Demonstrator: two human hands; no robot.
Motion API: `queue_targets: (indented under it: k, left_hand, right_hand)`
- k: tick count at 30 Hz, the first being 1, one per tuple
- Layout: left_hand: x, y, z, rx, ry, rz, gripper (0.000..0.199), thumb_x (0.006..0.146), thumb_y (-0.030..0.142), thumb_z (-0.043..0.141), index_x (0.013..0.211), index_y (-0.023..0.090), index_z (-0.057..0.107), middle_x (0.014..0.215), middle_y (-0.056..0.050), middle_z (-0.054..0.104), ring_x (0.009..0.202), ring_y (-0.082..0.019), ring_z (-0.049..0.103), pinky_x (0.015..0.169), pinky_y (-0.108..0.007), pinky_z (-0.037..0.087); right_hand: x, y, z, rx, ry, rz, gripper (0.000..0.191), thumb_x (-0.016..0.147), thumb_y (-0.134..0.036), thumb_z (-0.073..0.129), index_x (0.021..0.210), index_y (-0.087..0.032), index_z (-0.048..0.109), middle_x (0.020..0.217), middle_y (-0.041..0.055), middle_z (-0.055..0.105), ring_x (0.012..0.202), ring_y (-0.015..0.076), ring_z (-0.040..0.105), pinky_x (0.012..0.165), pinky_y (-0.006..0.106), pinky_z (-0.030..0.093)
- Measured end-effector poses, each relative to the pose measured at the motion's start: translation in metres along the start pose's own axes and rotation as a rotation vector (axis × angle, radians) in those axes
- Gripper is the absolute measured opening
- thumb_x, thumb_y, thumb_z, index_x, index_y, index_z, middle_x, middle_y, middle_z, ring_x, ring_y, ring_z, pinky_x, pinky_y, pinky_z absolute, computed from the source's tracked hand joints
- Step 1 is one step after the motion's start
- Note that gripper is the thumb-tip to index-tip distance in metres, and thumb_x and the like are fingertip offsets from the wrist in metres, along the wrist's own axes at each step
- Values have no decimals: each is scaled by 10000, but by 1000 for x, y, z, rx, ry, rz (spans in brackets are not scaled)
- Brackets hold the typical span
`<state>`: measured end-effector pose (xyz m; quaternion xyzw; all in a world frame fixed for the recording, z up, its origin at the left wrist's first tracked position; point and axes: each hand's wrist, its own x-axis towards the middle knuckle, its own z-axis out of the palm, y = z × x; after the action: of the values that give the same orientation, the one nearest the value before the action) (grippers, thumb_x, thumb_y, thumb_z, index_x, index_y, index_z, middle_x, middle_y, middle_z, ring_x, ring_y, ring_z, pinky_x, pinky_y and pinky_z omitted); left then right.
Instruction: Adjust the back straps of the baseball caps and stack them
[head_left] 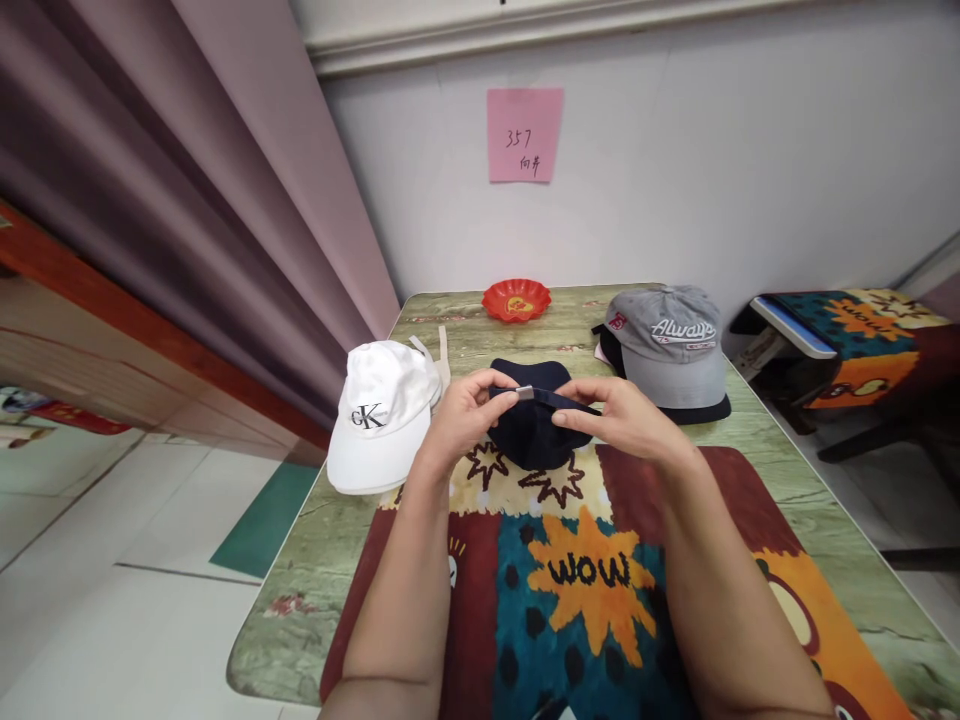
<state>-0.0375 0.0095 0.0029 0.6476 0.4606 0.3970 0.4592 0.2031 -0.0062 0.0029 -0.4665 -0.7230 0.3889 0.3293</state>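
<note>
A dark navy cap (534, 440) is between my hands over the far end of the patterned mat, its back strap turned toward me. My left hand (471, 412) pinches the strap at its metal buckle (525, 393). With thumb and fingers, my right hand (611, 410) grips the strap's other side. Left of my left hand lies a white cap (382, 410) with black letters on its front and its strap loose behind. To the right, a grey cap (670, 340) marked "Always" rests on top of a dark cap (694, 411).
A red scalloped dish (516, 300) stands at the table's back edge. The colourful mat (585, 590) covers the near part of the green wood-patterned table (289, 570). A pink note (525, 135) is on the wall. At right is another small table (862, 340); a curtain hangs at left.
</note>
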Motion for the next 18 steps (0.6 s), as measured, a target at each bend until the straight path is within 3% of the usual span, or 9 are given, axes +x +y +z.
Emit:
queue_targets:
  k: [3,8,11,14,16,18]
  left_hand:
    - [0,-2,-5,-38,-30,-7,218,834,403,738,896,195,717,575,44,501,503,-92,428,494,-222,328]
    - [0,-3,-11,-39,-72,-13,210,837,403,730,840,193,715,618,31,532,541,-97,428,524,-225,328]
    - [0,-5,-18,55,-42,47,201,842,387,719,900,198,752,793,-23,672,674,-135,551,618,-238,417]
    - [0,-10,-29,174,12,78,215,865,360,663,973,209,772,990,-63,731,807,-177,624,724,-271,484]
    - [0,-15,-36,266,49,83,241,877,294,590,1015,209,769,1034,-69,729,845,-191,639,780,-302,513]
    - [1,-23,-42,350,38,115,331,845,189,523,1072,216,762,1110,-75,718,963,-214,653,892,-353,529]
  right_hand:
    - [-2,9,-11,74,-17,33,365,860,-537,684,805,-179,734,753,19,679,721,172,588,664,281,457]
    - [2,15,-10,157,21,39,408,839,-574,700,777,-171,715,712,11,645,697,162,561,648,281,442]
    - [1,18,-13,160,16,32,381,840,-559,716,921,-191,774,871,44,740,836,208,652,758,312,503]
    - [-4,36,-27,147,71,12,355,928,-496,618,1098,-227,775,1089,77,774,1042,247,695,941,376,518]
    - [-7,57,-36,36,155,38,325,964,-392,540,1137,-239,768,1148,86,768,1077,253,702,984,415,514]
    - [-7,77,-40,-212,235,105,346,921,-244,533,1176,-256,767,1178,86,761,1080,272,705,996,448,512]
